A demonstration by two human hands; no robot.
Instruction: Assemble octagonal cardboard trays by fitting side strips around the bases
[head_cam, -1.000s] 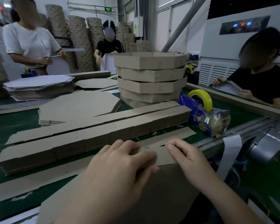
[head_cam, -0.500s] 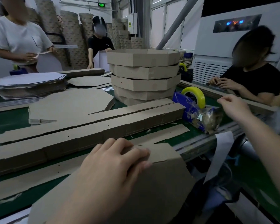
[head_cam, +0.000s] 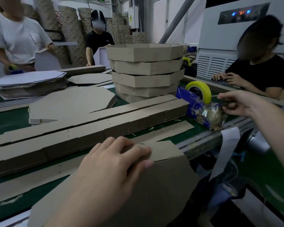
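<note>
My left hand [head_cam: 111, 163] grips the folded side strip [head_cam: 164, 150] against the edge of the octagonal cardboard base [head_cam: 162, 190] at the near table edge. My right hand [head_cam: 236, 103] is over at the blue tape dispenser [head_cam: 198, 107] with its yellow tape roll [head_cam: 199, 90], thumb and fingers pinching the end of the tape. Bundles of flat side strips [head_cam: 92, 128] lie across the green table in front of me. A pile of flat octagonal bases [head_cam: 70, 102] sits behind them.
A stack of finished octagonal trays [head_cam: 146, 69] stands mid-table. White-faced sheets [head_cam: 28, 82] are piled at the far left. Three other people work around the table. A white paper strip [head_cam: 226, 148] hangs off the table's right rail.
My right hand left the strip and base, reached right to the tape dispenser and now pinches the tape end. My left hand kept holding the strip on the base.
</note>
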